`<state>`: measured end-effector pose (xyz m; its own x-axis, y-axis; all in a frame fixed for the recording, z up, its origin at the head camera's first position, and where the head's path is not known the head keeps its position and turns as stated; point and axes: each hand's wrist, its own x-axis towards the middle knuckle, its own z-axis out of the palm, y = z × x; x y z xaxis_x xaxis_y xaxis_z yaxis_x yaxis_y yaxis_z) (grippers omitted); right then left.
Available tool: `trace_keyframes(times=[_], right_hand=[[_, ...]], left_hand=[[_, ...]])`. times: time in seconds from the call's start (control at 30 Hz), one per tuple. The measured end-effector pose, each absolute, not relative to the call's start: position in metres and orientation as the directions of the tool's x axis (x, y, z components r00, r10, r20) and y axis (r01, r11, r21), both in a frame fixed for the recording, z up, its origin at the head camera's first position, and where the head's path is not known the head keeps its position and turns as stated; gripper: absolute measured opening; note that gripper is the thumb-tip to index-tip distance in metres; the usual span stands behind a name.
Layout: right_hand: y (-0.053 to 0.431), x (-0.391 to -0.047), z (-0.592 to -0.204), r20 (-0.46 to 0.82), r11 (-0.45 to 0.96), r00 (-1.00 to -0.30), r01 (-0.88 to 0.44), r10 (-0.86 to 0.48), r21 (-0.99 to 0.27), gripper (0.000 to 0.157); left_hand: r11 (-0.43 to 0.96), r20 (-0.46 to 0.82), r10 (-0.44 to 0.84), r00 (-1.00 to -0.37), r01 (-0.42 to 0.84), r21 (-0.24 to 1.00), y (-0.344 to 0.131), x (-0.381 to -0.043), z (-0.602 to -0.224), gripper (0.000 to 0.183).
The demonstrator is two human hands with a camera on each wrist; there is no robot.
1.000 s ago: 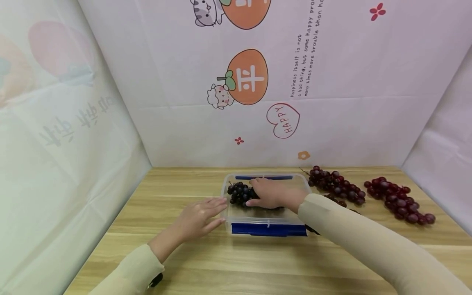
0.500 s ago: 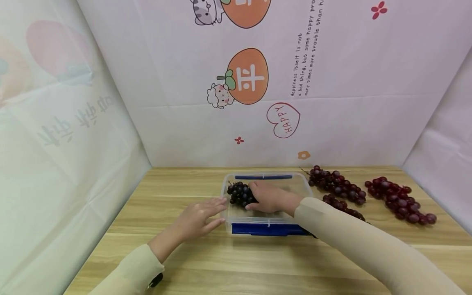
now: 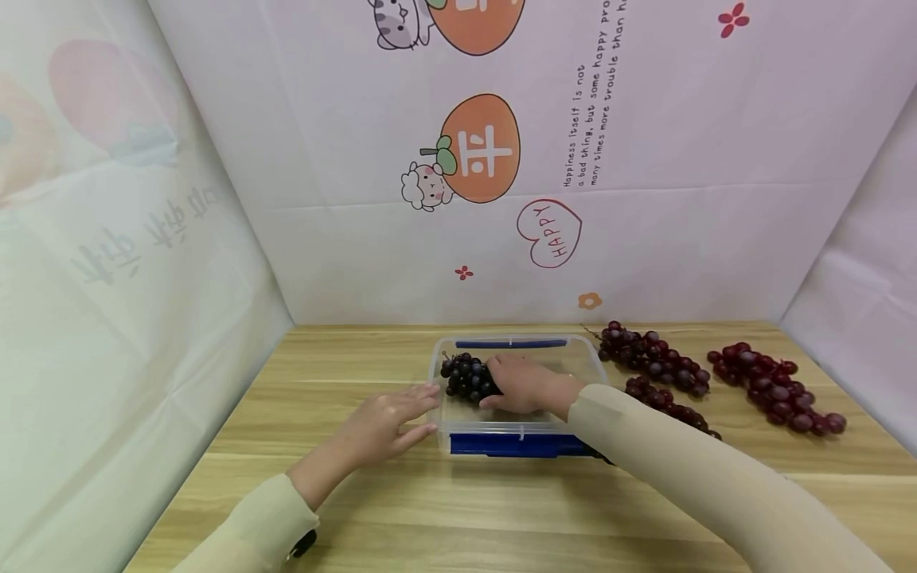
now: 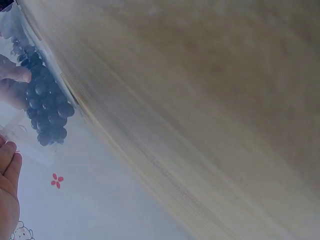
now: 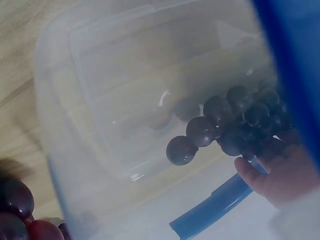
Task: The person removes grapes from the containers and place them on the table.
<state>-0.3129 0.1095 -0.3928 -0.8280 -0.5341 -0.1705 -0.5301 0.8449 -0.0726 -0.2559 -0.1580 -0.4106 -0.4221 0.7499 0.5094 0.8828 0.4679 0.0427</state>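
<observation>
A clear plastic storage box [image 3: 487, 428] with blue latches stands on the wooden table. Inside it lies a bunch of dark grapes [image 3: 466, 378]. My right hand [image 3: 526, 384] reaches into the box and grips the bunch, its thumb and fingers curled about the grapes; part of the bunch is hidden beneath the palm. In the right wrist view, grapes [image 5: 217, 111] trail out past the fingers. My left hand [image 3: 383, 426] has its fingers extended, with the tips against the box's left side. Through the wall, the left wrist view shows the dark bunch [image 4: 47, 100].
To the right of the box lie three bunches of red grapes: one at the back [image 3: 653, 358], a nearer one [image 3: 669, 406] partly behind my right sleeve, and one farther right [image 3: 777, 390]. A printed white backdrop [image 3: 358, 263] rises behind the table.
My right hand has settled slightly lower over the dark grapes. The right sleeve has shifted, showing more of the nearer red bunch. My left hand and the box stay in place.
</observation>
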Motion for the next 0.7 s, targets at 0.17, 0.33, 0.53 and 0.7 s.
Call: trace_keyframes(times=[0.17, 0.33, 0.53, 0.7], right_hand=[[0.1113, -0.3142, -0.3945, -0.166, 0.84, -0.824, -0.539, -0.541, -0.06, 0.074], [0.113, -0.3165, -0.3994, -0.157, 0.843, -0.829, -0.537, -0.536, -0.039, 0.07], [0.1133, -0.319, -0.4021, -0.151, 0.842, -0.83, -0.539, -0.538, -0.034, 0.065], [0.1122, -0.3196, -0.4022, -0.168, 0.842, -0.827, -0.536, -0.537, -0.05, 0.062]], left_hand=[[0.477, 0.501, 0.75, -0.431, 0.878, 0.042, -0.1578, -0.2551, -0.4105, 0.039], [0.479, 0.493, 0.751, -0.439, 0.876, 0.05, -0.157, -0.254, -0.4097, 0.039], [0.489, 0.487, 0.747, -0.453, 0.87, 0.059, -0.1564, -0.2529, -0.4086, 0.038], [0.493, 0.484, 0.747, -0.455, 0.868, 0.055, -0.1571, -0.253, -0.4092, 0.038]])
